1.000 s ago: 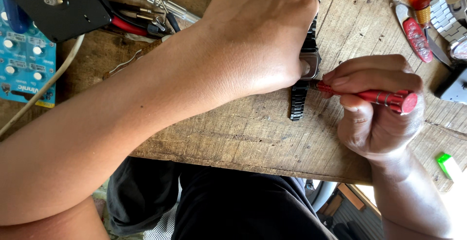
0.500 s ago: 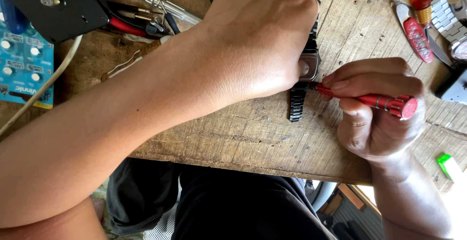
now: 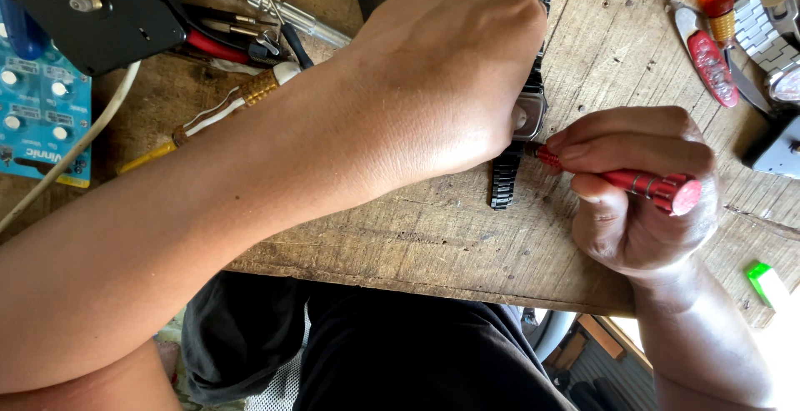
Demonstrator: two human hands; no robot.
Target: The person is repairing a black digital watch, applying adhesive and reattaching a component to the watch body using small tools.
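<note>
Almost nothing has shifted over the last second: the right hand (image 3: pixel 642 199) keeps its closed grip on the red screwdriver (image 3: pixel 633 182), tip still at the side of the black watch (image 3: pixel 527 111), so the fine work at the case goes on in one spot. The left hand (image 3: pixel 442 86) stays pressed down over the watch, holding it flat on the wooden tabletop (image 3: pixel 433 236). At the near right edge lies a small green block (image 3: pixel 762 282). Further off, at the far left, sits a blue blister card of button cells (image 3: pixel 37 119) beside a black plate (image 3: pixel 92 11).
</note>
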